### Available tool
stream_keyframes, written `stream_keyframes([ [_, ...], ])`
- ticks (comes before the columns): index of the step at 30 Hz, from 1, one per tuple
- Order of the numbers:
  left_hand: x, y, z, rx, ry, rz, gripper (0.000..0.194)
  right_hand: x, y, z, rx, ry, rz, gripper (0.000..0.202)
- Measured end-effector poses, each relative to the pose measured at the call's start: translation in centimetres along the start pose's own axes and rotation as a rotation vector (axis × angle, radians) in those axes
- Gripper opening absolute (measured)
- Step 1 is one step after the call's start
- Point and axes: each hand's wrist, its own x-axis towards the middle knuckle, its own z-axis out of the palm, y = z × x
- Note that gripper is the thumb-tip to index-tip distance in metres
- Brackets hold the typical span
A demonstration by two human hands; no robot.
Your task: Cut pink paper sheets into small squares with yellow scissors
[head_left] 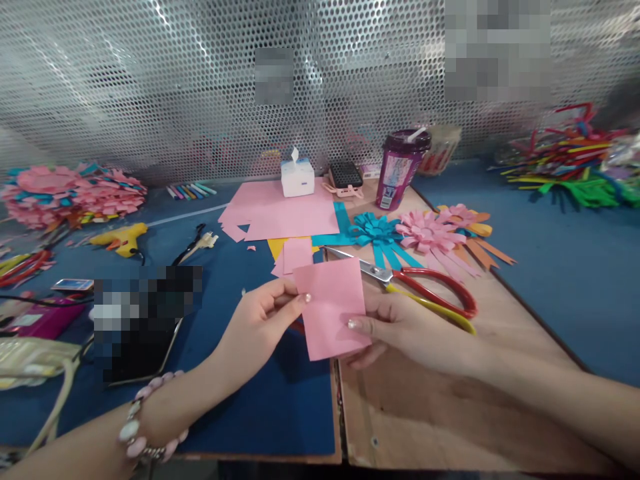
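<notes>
Between my two hands is a small rectangular piece of pink paper (pixel 333 303), raised over the table's front part. My left hand (pixel 267 310) pinches its left edge, thumb on top. At the right edge, my right hand (pixel 395 327) grips the same sheet with the thumb in front and the fingers behind. Scissors (pixel 430 283) with one red and one yellow handle lie just beyond my right hand, partly hidden by it. Past the held sheet are smaller pink paper pieces (pixel 299 255) and a stack of large pink sheets (pixel 287 210).
Blue (pixel 376 230) and pink paper flowers (pixel 433 233) lie behind the scissors, near a purple cup (pixel 403 167). A tissue pack (pixel 298 179) sits on the sheets. Leftward are a yellow glue gun (pixel 120 239), a dark phone (pixel 150 343) and piled paper flowers (pixel 75 190). A perforated metal wall (pixel 210 87) stands behind.
</notes>
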Motion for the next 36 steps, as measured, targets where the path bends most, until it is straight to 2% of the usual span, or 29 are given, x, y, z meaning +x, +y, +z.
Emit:
stream_keyframes([
  [5,0.2,-0.4,-0.1,-0.029,0.071,0.039,0.015,0.2,0.2,0.1,0.008,0.001,0.026,0.036],
  [13,0.5,-1.0,-0.3,-0.085,0.074,0.033,0.016,0.3,0.5,0.3,-0.028,0.009,0.015,0.034],
  [21,1.1,-1.4,-0.7,-0.235,0.074,0.028,0.012,0.1,0.2,0.8,-0.032,0.004,0.015,0.030],
  [24,1.1,-1.3,-1.0,-0.287,0.084,0.040,0.023,-0.1,0.2,0.9,-0.034,-0.023,0.026,0.031],
  [30,1.3,-1.1,-1.1,-0.322,0.062,0.086,0.026,-0.3,-0.1,0.9,-0.010,-0.108,0.045,0.029],
  [36,1.5,-1.0,-1.3,-0.284,0.066,-0.025,0.024,-0.5,-0.7,-0.2,-0.038,-0.254,0.039,0.021],
])
